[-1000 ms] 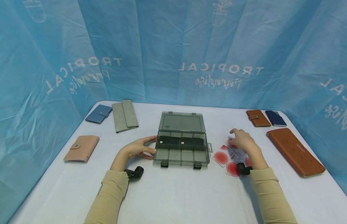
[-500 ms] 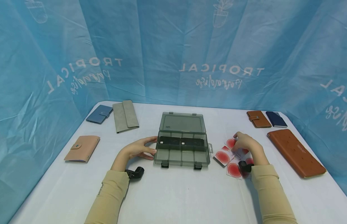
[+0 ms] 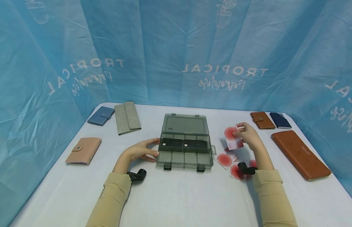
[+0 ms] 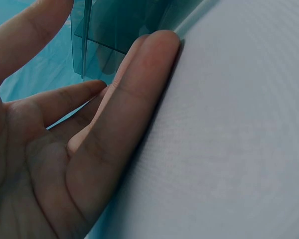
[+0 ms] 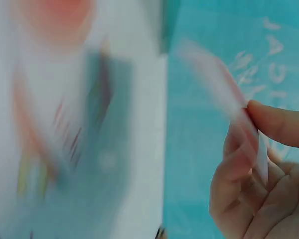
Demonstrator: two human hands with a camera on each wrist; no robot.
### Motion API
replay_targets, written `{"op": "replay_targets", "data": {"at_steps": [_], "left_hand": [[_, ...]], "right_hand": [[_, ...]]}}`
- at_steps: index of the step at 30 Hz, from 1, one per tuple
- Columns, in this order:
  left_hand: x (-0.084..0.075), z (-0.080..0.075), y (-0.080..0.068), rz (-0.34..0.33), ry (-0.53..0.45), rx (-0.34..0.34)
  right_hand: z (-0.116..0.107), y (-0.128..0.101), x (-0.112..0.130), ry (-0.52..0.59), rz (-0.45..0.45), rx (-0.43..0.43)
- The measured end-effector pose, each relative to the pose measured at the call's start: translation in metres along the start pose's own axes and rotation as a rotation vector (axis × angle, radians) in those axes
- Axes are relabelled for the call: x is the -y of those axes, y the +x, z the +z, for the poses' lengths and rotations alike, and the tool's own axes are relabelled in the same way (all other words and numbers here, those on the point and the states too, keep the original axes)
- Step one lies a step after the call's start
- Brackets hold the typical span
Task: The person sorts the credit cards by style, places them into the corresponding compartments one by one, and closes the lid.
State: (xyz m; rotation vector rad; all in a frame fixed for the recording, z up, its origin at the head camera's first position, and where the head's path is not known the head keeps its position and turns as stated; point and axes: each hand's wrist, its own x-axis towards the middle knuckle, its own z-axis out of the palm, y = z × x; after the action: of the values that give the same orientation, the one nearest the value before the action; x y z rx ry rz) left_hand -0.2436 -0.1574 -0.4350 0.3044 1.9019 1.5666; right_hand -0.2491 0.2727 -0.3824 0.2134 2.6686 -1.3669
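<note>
My left hand [image 3: 142, 150] rests at the left side of a grey-green translucent compartment box [image 3: 176, 159], its fingers extended. In the left wrist view the fingertips lie right at the wall of the box [image 4: 102, 25]. The box's lid is raised at the back, and two black blocks [image 3: 171, 142] sit side by side in its rear compartments. My right hand [image 3: 247, 135] pinches a card with a red circle [image 3: 230, 133] between thumb and fingers, above the table. In the right wrist view the held card [image 5: 226, 92] is blurred and edge-on. Several similar cards [image 3: 224, 160] lie below.
Back left are a blue card holder [image 3: 101, 115] and a grey-green folding wallet [image 3: 127, 118]; a pink-beige one [image 3: 83, 150] lies nearer. At right lie a brown snap wallet [image 3: 262, 120], a navy notebook [image 3: 280, 120] and a long brown wallet [image 3: 301, 154]. Blue curtains surround the table.
My right hand went down to the loose cards, took hold of one and lifted it up off the others. The left hand and the box have stayed in place.
</note>
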Motion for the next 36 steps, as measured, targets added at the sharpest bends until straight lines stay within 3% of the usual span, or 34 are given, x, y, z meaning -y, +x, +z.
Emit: {"op": "replay_targets", "data": {"at_steps": [5,8,13,19,26,31,36], "left_hand": [[0.000,0.000,-0.001,0.003,-0.001,0.001],[0.000,0.000,-0.001,0.005,0.001,0.003],[0.000,0.000,0.000,0.003,0.006,0.002],[-0.002,0.001,-0.001,0.002,0.004,0.004],[-0.001,0.000,-0.001,0.000,0.000,0.003],[0.001,-0.001,0.000,-0.001,-0.008,0.005],[0.001,-0.001,0.000,0.007,-0.008,0.008]], "right_hand": [[0.012,-0.014,0.023,0.226,-0.124,0.078],[0.021,-0.021,0.037,0.259,-0.188,0.149],[0.038,-0.028,0.051,0.223,-0.232,0.209],[0.058,-0.032,0.058,0.214,-0.237,0.210],[0.088,-0.045,0.069,0.059,-0.247,0.189],[0.114,-0.053,0.072,0.007,-0.313,0.246],[0.135,-0.058,0.072,-0.066,-0.386,0.200]]}}
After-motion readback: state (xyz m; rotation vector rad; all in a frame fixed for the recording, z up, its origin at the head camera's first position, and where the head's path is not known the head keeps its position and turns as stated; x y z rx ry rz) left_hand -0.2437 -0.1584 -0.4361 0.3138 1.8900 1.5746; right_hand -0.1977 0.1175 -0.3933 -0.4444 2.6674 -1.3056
